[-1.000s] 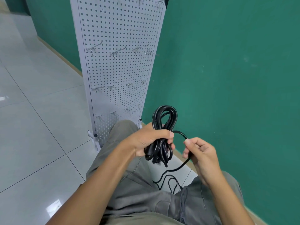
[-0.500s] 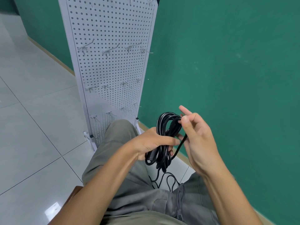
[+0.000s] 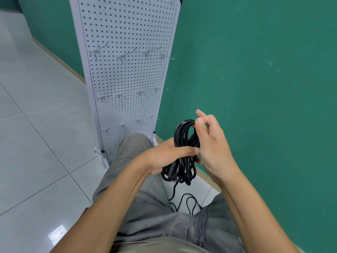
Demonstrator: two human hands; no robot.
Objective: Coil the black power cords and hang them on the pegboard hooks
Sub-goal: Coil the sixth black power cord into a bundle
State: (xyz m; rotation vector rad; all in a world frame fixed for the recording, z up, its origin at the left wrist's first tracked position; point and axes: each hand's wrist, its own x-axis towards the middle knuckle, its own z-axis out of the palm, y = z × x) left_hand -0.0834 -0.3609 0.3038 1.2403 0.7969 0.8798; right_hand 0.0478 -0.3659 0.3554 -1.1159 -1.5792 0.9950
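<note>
The light was bright and even, with only soft shadows. The glossy floor (image 3: 42, 136) threw a small white glare patch near my left arm. My wide lens bowed the pegboard (image 3: 125, 70) and tile lines toward the edges. Focus stayed sharp, with no motion blur.

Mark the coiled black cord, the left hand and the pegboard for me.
coiled black cord (image 3: 179, 133), head view, on the upper loop above the hand.
left hand (image 3: 164, 156), head view, on the back of the hand gripping the coil.
pegboard (image 3: 125, 75), head view, on the bare perforated panel between hook rows.
</note>
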